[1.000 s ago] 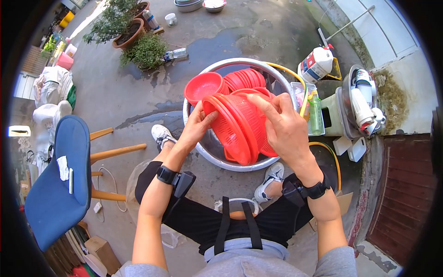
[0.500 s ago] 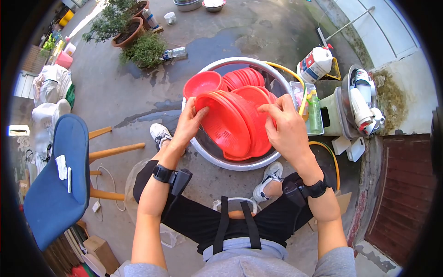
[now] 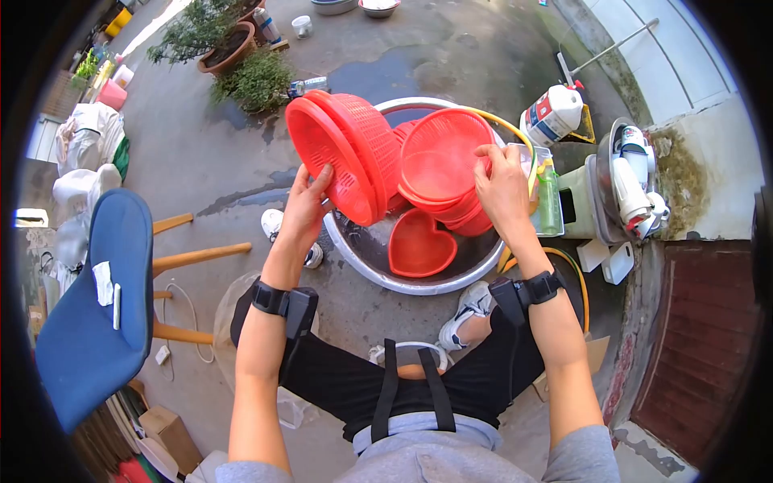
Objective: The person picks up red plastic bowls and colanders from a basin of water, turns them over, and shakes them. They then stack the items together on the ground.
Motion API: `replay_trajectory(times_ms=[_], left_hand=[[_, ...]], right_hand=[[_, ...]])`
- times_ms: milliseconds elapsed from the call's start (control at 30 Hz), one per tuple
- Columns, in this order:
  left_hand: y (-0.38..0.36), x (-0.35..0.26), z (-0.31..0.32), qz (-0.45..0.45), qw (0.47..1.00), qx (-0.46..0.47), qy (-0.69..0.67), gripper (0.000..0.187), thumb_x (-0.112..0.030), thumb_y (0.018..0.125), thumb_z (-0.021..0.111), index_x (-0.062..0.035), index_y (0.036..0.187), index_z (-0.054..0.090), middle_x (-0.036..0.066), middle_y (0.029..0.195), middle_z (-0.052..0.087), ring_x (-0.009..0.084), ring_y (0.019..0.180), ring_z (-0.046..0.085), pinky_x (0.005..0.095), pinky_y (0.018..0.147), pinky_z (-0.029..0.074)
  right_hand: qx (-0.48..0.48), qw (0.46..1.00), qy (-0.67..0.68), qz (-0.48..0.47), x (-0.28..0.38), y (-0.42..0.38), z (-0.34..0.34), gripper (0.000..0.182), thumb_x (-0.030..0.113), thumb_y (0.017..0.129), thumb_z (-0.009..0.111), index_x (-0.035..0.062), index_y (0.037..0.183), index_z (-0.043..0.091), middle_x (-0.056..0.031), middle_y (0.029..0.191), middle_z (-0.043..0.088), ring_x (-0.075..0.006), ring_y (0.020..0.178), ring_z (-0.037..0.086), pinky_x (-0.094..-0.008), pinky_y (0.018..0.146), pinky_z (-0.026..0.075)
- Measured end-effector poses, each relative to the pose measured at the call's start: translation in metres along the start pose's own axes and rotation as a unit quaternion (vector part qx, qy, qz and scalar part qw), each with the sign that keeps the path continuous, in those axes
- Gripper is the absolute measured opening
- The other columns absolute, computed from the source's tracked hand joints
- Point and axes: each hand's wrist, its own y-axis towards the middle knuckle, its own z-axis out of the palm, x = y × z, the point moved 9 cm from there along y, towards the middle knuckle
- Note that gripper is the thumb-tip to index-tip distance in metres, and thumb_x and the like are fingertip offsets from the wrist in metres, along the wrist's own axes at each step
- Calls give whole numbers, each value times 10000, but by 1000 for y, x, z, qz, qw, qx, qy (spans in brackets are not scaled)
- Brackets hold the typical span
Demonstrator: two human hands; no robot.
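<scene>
My left hand (image 3: 303, 201) is closed on the lower rim of a few nested red plastic baskets (image 3: 334, 165), tilted on their side and lifted over the tub's left part. My right hand (image 3: 507, 191) pinches the right rim of another red basket (image 3: 443, 157), which lies on top of a nested stack. Below it, a red heart-shaped basket (image 3: 422, 245) rests in the large metal tub (image 3: 403, 287). Further red baskets behind are partly hidden by the lifted ones.
A yellow hose (image 3: 515, 129) curves over the tub's right rim. Right of it are a tray with a green bottle (image 3: 549, 201), a white jug (image 3: 554, 111) and a basin (image 3: 604, 173) of containers. A blue chair (image 3: 101, 314) stands left; potted plants (image 3: 254, 84) are further back.
My left hand has raised its nested baskets up and to the left, uncovering the heart-shaped basket. My right hand has moved slightly and now grips a basket's rim.
</scene>
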Motion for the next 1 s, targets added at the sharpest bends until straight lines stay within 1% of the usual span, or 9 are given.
replay_trajectory(times_ms=[233,300,367,467,533,600,700,767,1000], left_hand=[[-14,9,29,-39,995,69,62,389,-192,966,558,-114,1332,450,1,1181,595,116,1008,606,323,863,502],[-13,8,29,-47,993,65,89,394,-190,964,566,-101,1330,454,16,1196,598,112,1057,589,310,906,477],[-5,3,27,51,988,91,117,384,-159,961,568,-86,1323,461,32,1200,603,115,1101,567,295,942,449],[3,3,22,107,981,84,137,330,-64,966,523,-56,1289,460,52,1149,618,118,1064,575,278,908,462],[0,-1,24,119,979,73,148,290,-66,965,527,-51,1250,475,50,1133,621,115,1045,575,274,898,458],[1,-1,23,131,977,63,158,250,-69,965,530,-46,1211,491,48,1118,624,111,1026,575,269,888,454],[3,-7,19,208,950,38,229,208,-93,961,544,-56,1162,510,58,1060,638,120,952,583,276,838,462],[1,-12,20,234,923,9,306,195,-122,954,559,-79,1140,522,74,982,647,135,885,588,289,785,473],[-6,-18,28,261,898,-3,353,204,-134,949,564,-90,1142,517,133,923,663,200,814,629,328,724,491]], right_hand=[[86,991,98,-1,40,0,10,133,101,857,606,69,979,648,-115,846,533,-254,669,578,-367,627,467],[72,982,164,-64,65,-7,-1,128,76,849,622,71,968,667,-90,807,521,-208,642,538,-330,598,439],[61,980,175,-69,75,-13,-14,139,51,842,629,76,968,680,-71,792,497,-179,649,523,-309,599,435],[69,976,195,-74,76,-19,-22,138,42,844,634,70,971,680,-56,794,479,-166,663,512,-302,602,430],[81,969,210,-100,77,-22,-24,134,59,842,658,64,974,680,-49,805,465,-156,669,500,-294,614,431],[108,966,220,-77,73,-26,-21,136,73,841,668,63,976,680,-50,810,463,-155,673,497,-295,620,433],[141,963,223,-48,62,-30,-16,143,111,836,689,59,969,678,-62,814,475,-173,684,515,-305,637,444],[154,964,205,-74,62,-32,-16,124,119,838,685,53,941,668,-78,817,490,-202,702,546,-325,643,456],[178,962,177,-107,64,-37,-20,117,132,823,689,52,897,645,-86,824,502,-249,730,574,-362,648,474]])
